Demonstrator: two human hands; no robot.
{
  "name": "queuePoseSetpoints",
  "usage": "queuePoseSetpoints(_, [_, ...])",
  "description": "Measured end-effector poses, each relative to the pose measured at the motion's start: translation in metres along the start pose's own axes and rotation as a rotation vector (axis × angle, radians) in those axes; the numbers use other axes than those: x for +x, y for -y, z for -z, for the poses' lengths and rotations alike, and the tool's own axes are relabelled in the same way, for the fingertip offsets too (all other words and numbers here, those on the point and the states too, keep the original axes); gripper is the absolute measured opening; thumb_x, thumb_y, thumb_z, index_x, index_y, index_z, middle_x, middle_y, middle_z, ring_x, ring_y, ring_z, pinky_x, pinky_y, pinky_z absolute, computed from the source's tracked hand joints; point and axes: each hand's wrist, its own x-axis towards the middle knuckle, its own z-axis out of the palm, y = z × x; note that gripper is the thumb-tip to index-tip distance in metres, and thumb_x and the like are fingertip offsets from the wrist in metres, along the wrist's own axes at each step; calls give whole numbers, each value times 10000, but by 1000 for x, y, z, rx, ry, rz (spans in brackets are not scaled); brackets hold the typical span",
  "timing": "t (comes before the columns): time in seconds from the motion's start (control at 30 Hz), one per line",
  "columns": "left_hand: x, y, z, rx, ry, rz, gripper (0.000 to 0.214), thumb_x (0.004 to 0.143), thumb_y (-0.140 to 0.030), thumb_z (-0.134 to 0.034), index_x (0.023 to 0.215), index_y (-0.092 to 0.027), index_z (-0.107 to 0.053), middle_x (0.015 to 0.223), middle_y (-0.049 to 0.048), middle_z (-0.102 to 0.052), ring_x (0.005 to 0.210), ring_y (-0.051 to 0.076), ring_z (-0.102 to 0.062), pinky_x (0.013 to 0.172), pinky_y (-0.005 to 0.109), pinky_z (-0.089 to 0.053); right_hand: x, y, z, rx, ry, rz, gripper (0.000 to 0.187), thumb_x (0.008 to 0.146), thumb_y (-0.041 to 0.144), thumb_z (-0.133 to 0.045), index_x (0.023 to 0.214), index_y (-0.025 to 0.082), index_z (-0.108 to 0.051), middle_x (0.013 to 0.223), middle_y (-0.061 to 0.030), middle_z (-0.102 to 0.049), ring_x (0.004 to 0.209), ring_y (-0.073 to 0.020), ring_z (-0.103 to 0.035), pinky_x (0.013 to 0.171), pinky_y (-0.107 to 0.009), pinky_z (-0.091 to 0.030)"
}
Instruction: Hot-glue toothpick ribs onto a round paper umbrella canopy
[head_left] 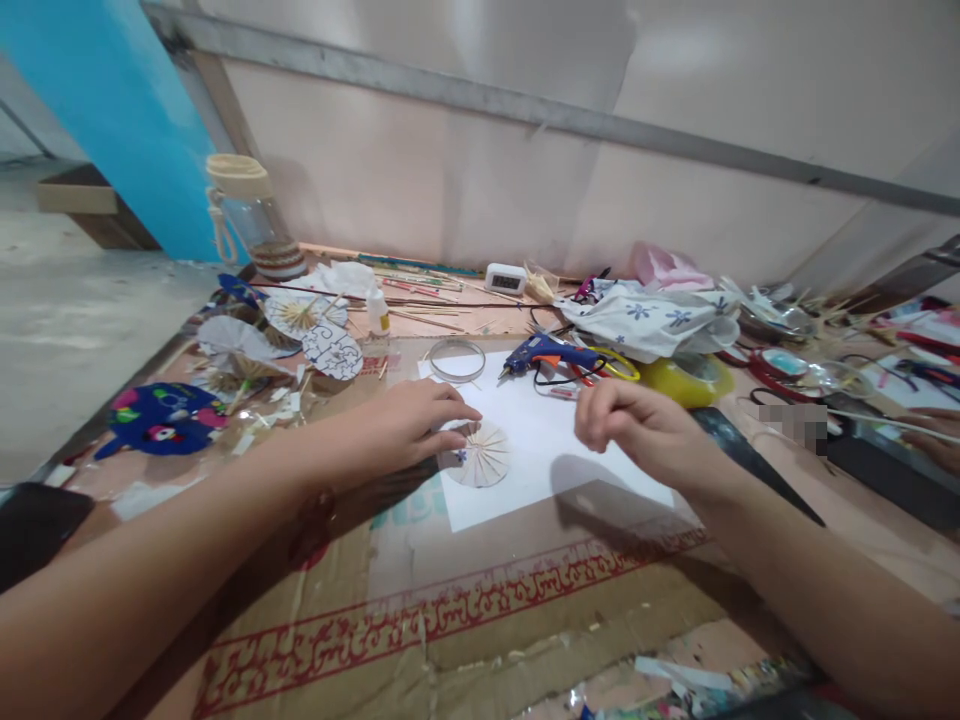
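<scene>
A small round paper umbrella top [484, 458] with thin wooden ribs fanning from its centre lies on a white sheet of paper [480, 510]. My left hand [420, 425] is at its upper left edge, thumb and fingers closed about that edge. To the right, my right hand [637, 425] hovers over the sheet, fingers curled together in a pinch; whatever they hold, if anything, is hidden. Behind the umbrella top lies a metal ring [457, 377]. A blue glue gun [551, 352] rests between the hands, farther back, its nozzle pointing left.
Several small paper umbrellas [330, 350] and a blue patterned one [169, 418] lie left. Behind stand a bottle [259, 220], a glue bottle [377, 312] and a digital timer [505, 279]. Yellow tape [686, 380] and dark scissors-like blade [750, 460] lie right, near another person's hand [934, 435].
</scene>
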Motion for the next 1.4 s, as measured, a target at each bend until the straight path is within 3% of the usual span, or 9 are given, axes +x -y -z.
queuePoseSetpoints(0.07, [1, -3, 4, 12, -58, 16, 395, 1094, -439, -482, 1350, -231, -700, 1287, 118, -712, 1152, 274, -657, 1009, 410, -498, 6, -2, -15, -46, 50, -41, 433, 944, 588, -744, 752, 227, -602, 710, 7, -591, 645, -153, -526, 594, -301, -430])
queuePoseSetpoints(0.2, [2, -17, 7, 6, -203, 43, 350, 1071, -462, -529, 1175, -240, -779, 1141, 92, -738, 1048, 251, -675, 962, 396, -518, 22, -1, -35, -171, 30, -37, 354, 922, 504, -782, 780, 213, -639, 766, -7, -659, 697, -161, -584, 651, -295, -470])
queuePoseSetpoints(0.33, [2, -24, 4, 39, -190, 45, 315, 1030, -459, -612, 1196, -247, -775, 1137, 91, -736, 1046, 258, -677, 952, 393, -524, 37, -16, -36, -512, 100, 90, 189, 966, 274, -742, 796, 204, -697, 782, -18, -706, 716, -164, -605, 682, -292, -458])
queuePoseSetpoints(0.43, [2, -19, 2, 93, -143, 75, 313, 982, -425, -686, 1220, -234, -758, 1161, 99, -725, 1056, 274, -678, 942, 395, -528, 39, -30, -34, -649, 167, 102, 195, 968, 138, -691, 785, 196, -723, 776, -23, -727, 724, -165, -625, 694, -287, -452])
queuePoseSetpoints(0.73, [-1, -5, -4, 100, -60, 75, 358, 939, -352, -736, 1275, -234, -692, 1207, 98, -707, 1091, 286, -669, 918, 394, -511, 34, -39, -37, -654, 212, 66, 159, 875, 66, -770, 788, 192, -727, 761, -2, -726, 706, -156, -637, 663, -262, -463])
queuePoseSetpoints(1.0, [1, 0, -8, 78, -58, 67, 367, 943, -378, -748, 1274, -230, -690, 1193, 90, -707, 1087, 281, -666, 934, 392, -501, 39, -47, -29, -615, 401, 251, 253, 963, 57, -661, 1040, 237, -820, 900, -30, -721, 819, -163, -667, 724, -268, -511])
queuePoseSetpoints(1.27, [3, -3, -4, 65, -46, 84, 353, 927, -359, -777, 1252, -239, -709, 1180, 78, -703, 1068, 268, -661, 918, 362, -483, 39, -48, -26, -571, 426, 230, 175, 1012, 132, -653, 958, 194, -807, 932, -55, -695, 826, -168, -658, 752, -278, -513])
queuePoseSetpoints(1.4, [3, -5, -3, 56, -27, 91, 330, 933, -332, -770, 1254, -268, -725, 1168, 73, -701, 1068, 269, -657, 905, 359, -479, 39, -48, -32, -669, 440, 221, 169, 1010, 112, -634, 934, 189, -765, 946, -66, -700, 873, -199, -642, 796, -315, -499])
